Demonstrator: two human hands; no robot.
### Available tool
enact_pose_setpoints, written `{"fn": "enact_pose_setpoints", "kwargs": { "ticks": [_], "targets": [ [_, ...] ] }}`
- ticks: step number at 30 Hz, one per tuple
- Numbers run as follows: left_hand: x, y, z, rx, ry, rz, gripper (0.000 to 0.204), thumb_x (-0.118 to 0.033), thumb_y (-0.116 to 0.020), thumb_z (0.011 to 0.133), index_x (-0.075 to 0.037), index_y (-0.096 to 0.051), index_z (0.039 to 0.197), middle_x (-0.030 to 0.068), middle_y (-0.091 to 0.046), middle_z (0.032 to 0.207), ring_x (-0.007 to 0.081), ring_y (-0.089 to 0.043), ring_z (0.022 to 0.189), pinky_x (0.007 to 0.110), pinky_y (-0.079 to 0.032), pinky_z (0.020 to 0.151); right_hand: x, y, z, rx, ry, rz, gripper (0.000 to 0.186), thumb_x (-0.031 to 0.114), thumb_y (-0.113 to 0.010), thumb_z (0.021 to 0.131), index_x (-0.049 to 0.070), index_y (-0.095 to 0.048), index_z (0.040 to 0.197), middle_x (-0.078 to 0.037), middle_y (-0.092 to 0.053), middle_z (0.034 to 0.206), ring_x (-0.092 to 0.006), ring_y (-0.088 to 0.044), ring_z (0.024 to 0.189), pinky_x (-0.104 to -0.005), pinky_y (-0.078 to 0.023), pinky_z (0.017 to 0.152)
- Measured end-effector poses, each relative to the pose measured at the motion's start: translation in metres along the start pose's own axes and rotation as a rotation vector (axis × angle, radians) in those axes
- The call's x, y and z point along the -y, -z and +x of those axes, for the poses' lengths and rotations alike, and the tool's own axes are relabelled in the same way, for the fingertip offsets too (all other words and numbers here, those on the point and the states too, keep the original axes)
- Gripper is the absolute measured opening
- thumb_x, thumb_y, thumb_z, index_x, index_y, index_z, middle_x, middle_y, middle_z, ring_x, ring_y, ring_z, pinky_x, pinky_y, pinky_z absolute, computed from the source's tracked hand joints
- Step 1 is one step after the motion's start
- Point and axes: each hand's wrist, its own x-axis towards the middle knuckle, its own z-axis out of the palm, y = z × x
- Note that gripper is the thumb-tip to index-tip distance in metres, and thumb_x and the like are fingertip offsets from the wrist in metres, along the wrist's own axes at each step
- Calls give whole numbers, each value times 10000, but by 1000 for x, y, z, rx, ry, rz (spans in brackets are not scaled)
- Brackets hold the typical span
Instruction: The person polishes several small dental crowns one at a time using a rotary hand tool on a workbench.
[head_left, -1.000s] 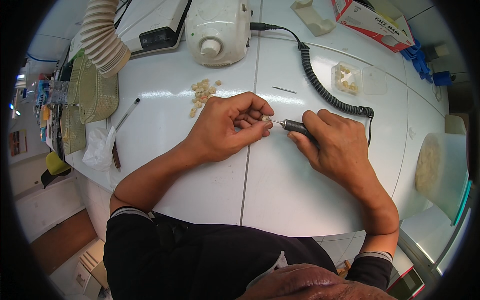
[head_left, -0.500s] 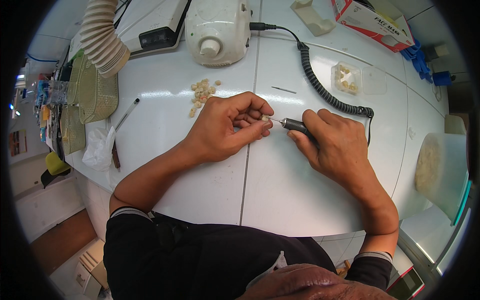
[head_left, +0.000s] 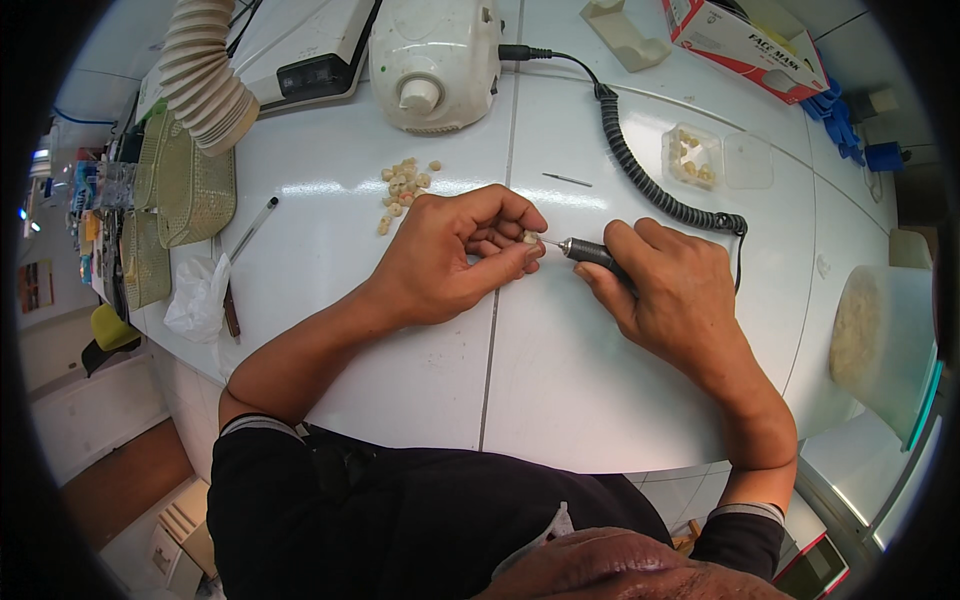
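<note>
Between thumb and fingertips, my left hand (head_left: 450,250) pinches a small cream-coloured dental crown (head_left: 530,237), partly hidden by the fingers. My right hand (head_left: 670,285) is wrapped round a black rotary handpiece (head_left: 597,254). Its thin metal bur (head_left: 552,241) points left and reaches the crown; whether it touches is too small to tell. Beyond my left hand lies a loose pile of similar cream crowns (head_left: 403,184). A slim metal bur (head_left: 568,180) rests on the white table past both hands.
A coiled black cable (head_left: 640,155) runs from the white control unit (head_left: 430,70) round to the right. Right of it stands a small clear box (head_left: 692,157) holding several crowns. At left are a ribbed hose (head_left: 205,80), a pen (head_left: 254,229), a plastic bag (head_left: 197,300) and a basket (head_left: 200,190).
Both hands keep nearly the same place and grip. The crown appears slightly turned in my left fingertips.
</note>
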Motion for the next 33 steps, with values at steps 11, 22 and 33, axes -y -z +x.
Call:
{"fn": "enact_pose_setpoints", "kwargs": {
  "ticks": [11,22,33],
  "targets": [
    [3,0,0,-5,-2,-18,222,32,-671,1055,94,-670,1268,162,-787,1157,199,-817,1085,285,-669,978,0,0,1,-11,-1,15,365,409,-825,980,86,-663,924,-72,-603,713,-296,-654,582,-434,-510,531],
    [2,0,-2,-54,-90,-8,217,49,-709,1035,63,-685,1250,149,-774,1196,189,-797,1117,283,-655,944,0,2,-1,14,-26,24,377,423,-808,996,88,-652,922,-75,-595,711,-304,-636,574,-439,-499,531],
    [4,0,-1,-78,34,-133,200,28,-739,1046,56,-687,1237,138,-779,1198,152,-790,1052,272,-661,881,0,2,-1,-22,-13,38,378,423,-802,1005,90,-646,917,-80,-597,713,-313,-636,578,-444,-499,533]
  ]
}}
